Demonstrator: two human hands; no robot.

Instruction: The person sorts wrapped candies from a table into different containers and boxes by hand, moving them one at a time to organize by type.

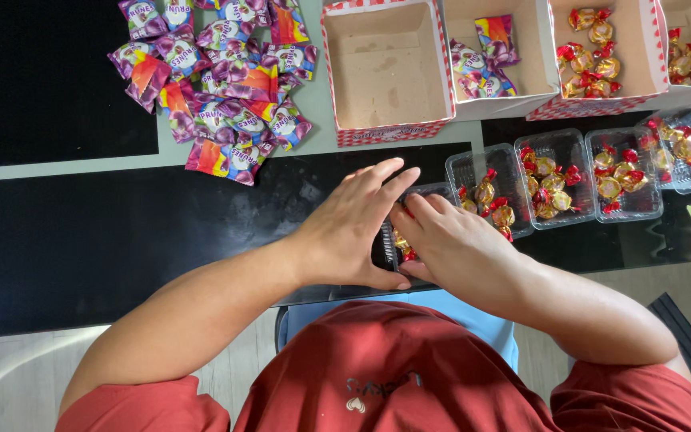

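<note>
Both hands meet over a small clear plastic tray [393, 240] of gold-and-red wrapped candies on the black worktop [121, 232], near its front edge. The left hand [353, 228] lies flat and open against the tray's left side. The right hand [449, 240] covers the tray from the right with fingers curled; whether it grips a candy cannot be told.
</note>
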